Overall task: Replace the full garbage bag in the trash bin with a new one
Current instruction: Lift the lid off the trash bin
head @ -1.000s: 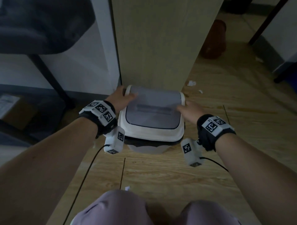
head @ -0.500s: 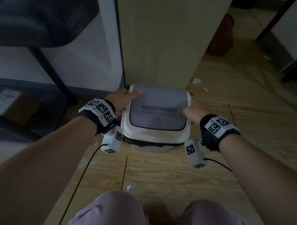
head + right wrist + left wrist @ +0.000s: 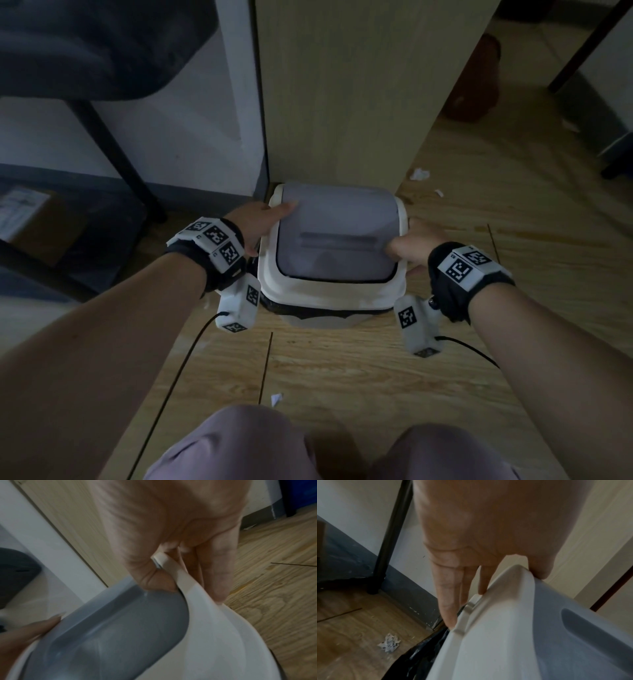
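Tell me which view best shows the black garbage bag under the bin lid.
The left wrist view: the black garbage bag bulges below the white lid. The head view shows only a dark strip; the right wrist view hardly shows it.

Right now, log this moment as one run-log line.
left hand: grips lid | right hand: grips lid | black bag: still in bin

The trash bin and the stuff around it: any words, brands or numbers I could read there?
Trash bin lid: no text or brand shows.
Wrist bands: black-and-white square code patterns, with tiny characters beside them too small to read.
Cardboard box at far left: a pale label, too blurred to read.
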